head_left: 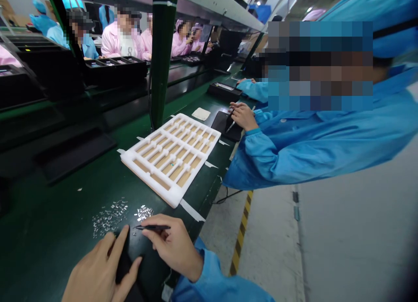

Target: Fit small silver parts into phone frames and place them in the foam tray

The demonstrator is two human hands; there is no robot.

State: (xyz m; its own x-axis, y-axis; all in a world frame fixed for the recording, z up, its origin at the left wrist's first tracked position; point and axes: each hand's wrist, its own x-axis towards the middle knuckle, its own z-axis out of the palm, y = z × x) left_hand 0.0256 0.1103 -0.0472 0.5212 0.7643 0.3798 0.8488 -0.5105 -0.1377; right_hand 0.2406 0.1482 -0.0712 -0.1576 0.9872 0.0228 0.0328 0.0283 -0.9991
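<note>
My right hand [173, 247] pinches slim black tweezers [153, 227], their tips pointing left just above the green bench top [58, 236]. Close by, two loose heaps of tiny silver metal pieces [109, 217] [143, 212] lie on the bench. My left hand [99, 269] sits at the lower left, its fingers around a flat black object [123, 262] that is partly hidden by the hand. Farther up the bench stands a white foam tray [137, 151] with tan-lined slots, and a small green-glinting piece lies in one slot.
A co-worker in a blue coat [294, 136] leans over the bench at right, hands on a black pad [222, 125]. A white paper square [200, 113] and a green post [161, 53] stand beyond the tray. Across the line sit people in pink beside black trays [114, 66].
</note>
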